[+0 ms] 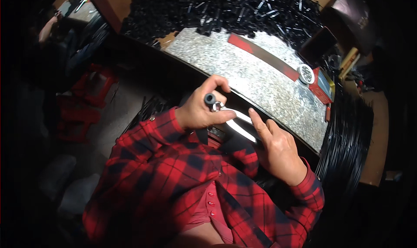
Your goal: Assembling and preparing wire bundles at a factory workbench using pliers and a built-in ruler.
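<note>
In front of my chest, my left hand (201,105) pinches a short black tube (210,98) with its hollow end turned up. Against the tube sit the metal jaws of a pair of pliers (239,130) with two pale, curved handles. My left thumb lies across the tool near its jaws. At the other end, my right hand (279,148) is around the handle ends, its index finger stretched along the upper handle. The palm side of that hand is hidden.
A speckled worktable (195,48) lies ahead, heaped at the back with small black parts (208,9). On it are a red-brown flat bar (265,57), a white round dish (306,74) and a red box (322,89). Long black strands (347,139) hang right; red stools (93,87) stand left.
</note>
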Tool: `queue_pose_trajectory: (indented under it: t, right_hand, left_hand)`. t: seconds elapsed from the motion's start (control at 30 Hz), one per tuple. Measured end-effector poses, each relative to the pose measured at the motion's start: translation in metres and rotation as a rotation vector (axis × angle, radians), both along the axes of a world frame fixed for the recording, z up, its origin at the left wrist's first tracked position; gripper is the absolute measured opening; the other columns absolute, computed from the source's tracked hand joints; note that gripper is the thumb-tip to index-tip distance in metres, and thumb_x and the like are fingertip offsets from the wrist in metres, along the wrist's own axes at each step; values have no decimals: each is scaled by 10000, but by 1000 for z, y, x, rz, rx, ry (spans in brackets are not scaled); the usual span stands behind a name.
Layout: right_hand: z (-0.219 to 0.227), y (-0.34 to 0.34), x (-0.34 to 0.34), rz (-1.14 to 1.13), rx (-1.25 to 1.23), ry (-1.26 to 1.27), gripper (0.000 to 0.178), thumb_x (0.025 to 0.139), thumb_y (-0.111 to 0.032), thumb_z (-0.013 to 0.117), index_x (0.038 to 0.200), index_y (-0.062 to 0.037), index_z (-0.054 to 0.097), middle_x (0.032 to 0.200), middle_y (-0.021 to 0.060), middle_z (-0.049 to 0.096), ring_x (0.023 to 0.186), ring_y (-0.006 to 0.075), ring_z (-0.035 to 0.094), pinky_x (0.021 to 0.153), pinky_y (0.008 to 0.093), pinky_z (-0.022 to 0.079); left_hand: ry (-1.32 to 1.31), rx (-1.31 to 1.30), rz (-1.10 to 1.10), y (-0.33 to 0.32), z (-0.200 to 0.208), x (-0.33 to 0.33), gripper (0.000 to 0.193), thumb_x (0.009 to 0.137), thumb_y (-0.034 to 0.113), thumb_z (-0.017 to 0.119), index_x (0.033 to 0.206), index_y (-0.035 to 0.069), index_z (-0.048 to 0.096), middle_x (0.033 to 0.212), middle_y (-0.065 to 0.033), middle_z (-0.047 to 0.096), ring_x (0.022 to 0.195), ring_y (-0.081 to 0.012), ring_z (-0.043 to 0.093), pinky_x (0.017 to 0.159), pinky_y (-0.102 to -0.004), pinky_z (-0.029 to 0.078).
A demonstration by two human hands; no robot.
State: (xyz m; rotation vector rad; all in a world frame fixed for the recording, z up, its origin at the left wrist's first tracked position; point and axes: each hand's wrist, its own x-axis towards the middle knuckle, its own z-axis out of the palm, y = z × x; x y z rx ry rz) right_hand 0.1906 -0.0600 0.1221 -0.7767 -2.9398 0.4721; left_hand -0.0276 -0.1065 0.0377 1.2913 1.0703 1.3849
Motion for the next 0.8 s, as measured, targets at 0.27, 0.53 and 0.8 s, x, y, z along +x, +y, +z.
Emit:
queue_pose_trajectory:
  t: [0.27,0.53,0.8]
  right_hand:
    - [-56,61,32,-198,204,67,573,783,-266,650,1253,-37,416,796,179,545,670,351,575,588,432,454]
    - [-83,95,85,-340,462,210,447,758,-291,663,1077,2,551,782,162,551,705,321,567,619,390,475]
    - [-37,107,219,-1057,673,-517,83,722,-41,595,774,7,637,874,189,617,792,342,627,694,373,527]
  left_hand:
    - [-334,439,36,0,43,-62,483,904,530,384,1070,79,435,788,-14,410,660,-116,384,610,-259,345]
    - [-437,402,-65,-32,93,-198,336,911,319,466,1093,36,461,856,-15,440,741,-107,433,656,-236,384]
    - [-195,-86,324,-23,32,-136,222,930,253,487,1040,63,519,761,25,468,605,-41,431,536,-166,353]
